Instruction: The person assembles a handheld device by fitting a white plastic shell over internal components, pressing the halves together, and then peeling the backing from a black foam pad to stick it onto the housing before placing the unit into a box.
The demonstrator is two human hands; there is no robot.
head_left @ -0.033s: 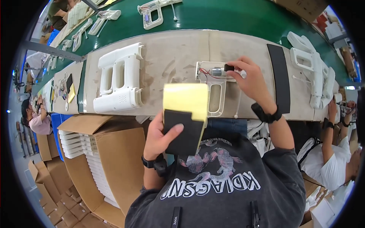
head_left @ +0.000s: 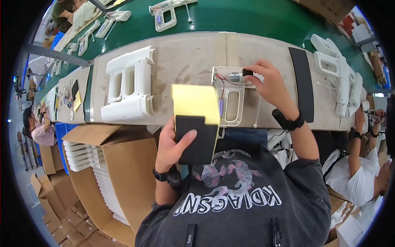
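Observation:
My left hand [head_left: 168, 147] grips a yellow backing sheet [head_left: 195, 103] whose lower part is covered by black foam [head_left: 197, 144]; the thumb lies across the foam. Beyond it on the bench, a white gun-shaped half shell [head_left: 240, 117] lies with its inside facing up. It contains a silver motor [head_left: 234, 77], red wires [head_left: 222, 77] and a purple cylinder [head_left: 221, 108] in the handle. Thumb and fingers of my right hand [head_left: 273, 84] pinch a small black foam piece [head_left: 247, 72] at the motor's right end. Whether the piece is stuck to the motor, I cannot tell.
White shells [head_left: 131, 84] stand at the bench's left, with more white shells [head_left: 335, 70] at the right beside a black strip [head_left: 301, 84]. Half-built units [head_left: 164, 16] lie on the green belt [head_left: 230, 16]. A cardboard box [head_left: 131, 177] holds stacked parts. Co-workers [head_left: 358, 173] sit either side.
My left hand has shifted the yellow sheet slightly left and up, uncovering the purple cylinder in the shell's handle. My right hand has hardly moved.

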